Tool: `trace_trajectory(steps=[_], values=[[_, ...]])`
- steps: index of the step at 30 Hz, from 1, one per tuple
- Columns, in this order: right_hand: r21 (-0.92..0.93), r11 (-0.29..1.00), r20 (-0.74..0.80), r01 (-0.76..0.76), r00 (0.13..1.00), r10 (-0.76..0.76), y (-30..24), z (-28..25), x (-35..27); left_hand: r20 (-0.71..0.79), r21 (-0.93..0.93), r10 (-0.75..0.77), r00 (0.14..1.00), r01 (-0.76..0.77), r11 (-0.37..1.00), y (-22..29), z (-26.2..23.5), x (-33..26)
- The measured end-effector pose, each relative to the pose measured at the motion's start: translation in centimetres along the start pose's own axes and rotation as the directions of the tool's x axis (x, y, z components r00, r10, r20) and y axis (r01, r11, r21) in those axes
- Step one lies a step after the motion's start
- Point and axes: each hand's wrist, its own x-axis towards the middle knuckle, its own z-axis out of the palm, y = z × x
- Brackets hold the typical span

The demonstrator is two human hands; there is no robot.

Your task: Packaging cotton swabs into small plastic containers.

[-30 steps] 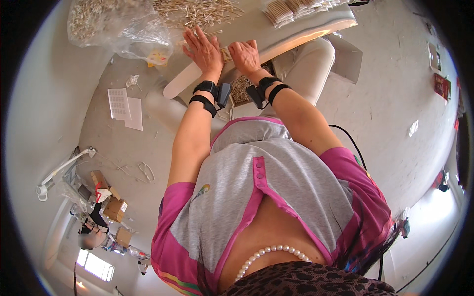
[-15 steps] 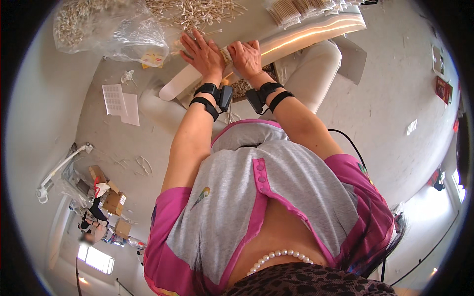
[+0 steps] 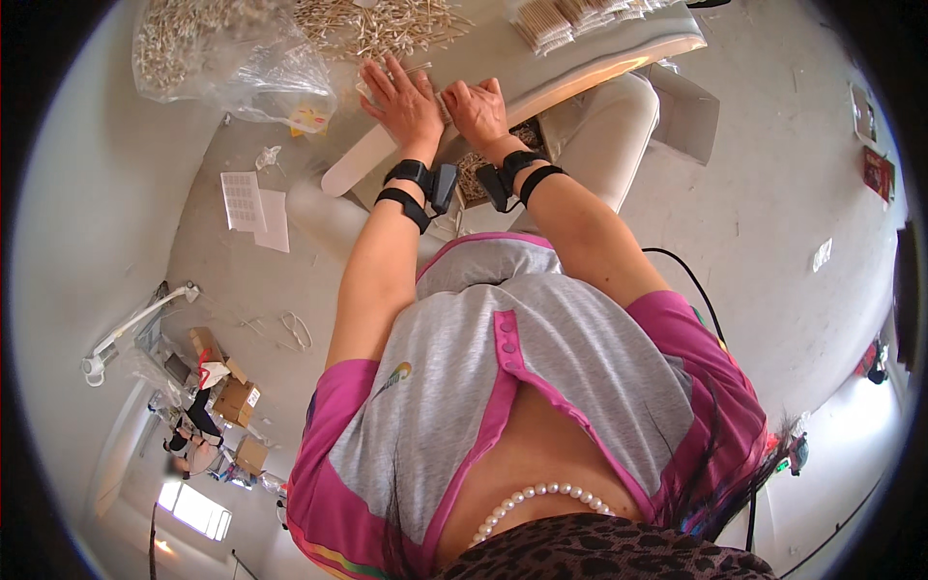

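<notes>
At the table's near edge, my left hand (image 3: pixel 408 111) lies with its fingers spread, its thumb side next to a small bundle of cotton swabs (image 3: pixel 445 108). My right hand (image 3: pixel 478 116) is curled with bent fingers against the other side of that bundle. Most of the bundle is hidden between the two hands. Just beyond my left hand, a large heap of loose cotton swabs (image 3: pixel 377 27) is spread on the white table (image 3: pixel 483 58). Several packs of swabs (image 3: pixel 570 21) lie in a row at the far right.
A clear plastic bag of swabs (image 3: pixel 208 48) sits at the far left. Below the table edge, a box of swabs (image 3: pixel 474 179) shows partly behind my wrists. A white open box (image 3: pixel 684 116) stands on the floor at right; paper sheets (image 3: pixel 256 211) lie at left.
The whole view has shifted slightly. My hands stay close together at the table edge, and less of the swab bundle shows between them now.
</notes>
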Motion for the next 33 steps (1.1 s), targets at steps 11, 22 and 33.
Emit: trace_trajectory(steps=[11,22,33], values=[[0.028,0.999,0.015,0.021,1.000,-0.021,0.1,0.0,-0.1,-0.015,-0.071,0.027,1.000,-0.028,0.997,0.5,0.6,-0.7],[0.004,1.000,-0.014,0.003,1.000,-0.003,-0.1,0.2,0.0,-0.013,-0.093,0.031,0.999,-0.032,0.995,0.1,1.0,-0.6],[0.031,0.999,-0.028,0.014,1.000,-0.013,-0.1,-0.3,0.0,-0.078,-0.186,0.047,0.996,-0.061,0.981,-0.5,0.8,-0.6]])
